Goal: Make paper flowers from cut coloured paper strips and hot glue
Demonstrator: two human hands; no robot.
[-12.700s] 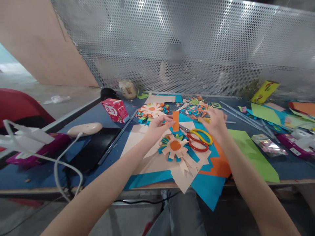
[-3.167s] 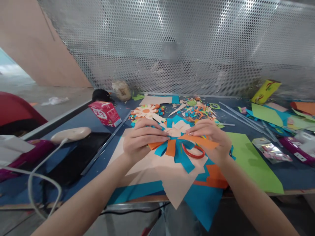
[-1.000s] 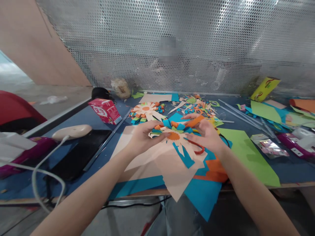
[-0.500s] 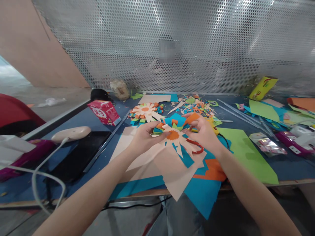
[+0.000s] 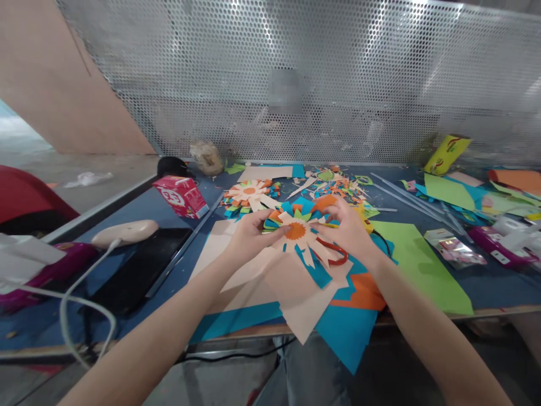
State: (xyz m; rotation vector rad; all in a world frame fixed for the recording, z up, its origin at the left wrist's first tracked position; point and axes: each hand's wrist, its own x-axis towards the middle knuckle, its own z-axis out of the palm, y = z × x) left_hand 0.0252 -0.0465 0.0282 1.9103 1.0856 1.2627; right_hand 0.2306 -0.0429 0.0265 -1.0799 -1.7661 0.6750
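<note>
Between my hands is a layered paper flower (image 5: pixel 296 231) with an orange scalloped centre, cream petals and curled blue, green and orange strips. My left hand (image 5: pixel 252 234) pinches its left side, thumb on top near the centre. At the flower's upper right, the fingers of my right hand (image 5: pixel 349 226) close on an orange paper strip. Red scissor handles (image 5: pixel 338 255) show under the right hand; their blades are hidden. Cream sheets (image 5: pixel 236 282) and blue sheets (image 5: pixel 349 332) lie below the flower. A second paper flower (image 5: pixel 249 192) rests behind my left hand.
Paper scraps (image 5: pixel 338 183) are heaped at the back beside a metal mesh panel (image 5: pixel 253 84). A phone (image 5: pixel 141 270), a corded white device (image 5: pixel 124 233) and a pink box (image 5: pixel 181 196) stand left. Right are a green sheet (image 5: pixel 426 270), clear sticks (image 5: pixel 416 200) and a yellow tube (image 5: pixel 447 154).
The camera view has shifted slightly. My right fingers have moved a little on the orange strip, which now lies closer to the flower's edge. My left hand keeps its hold.
</note>
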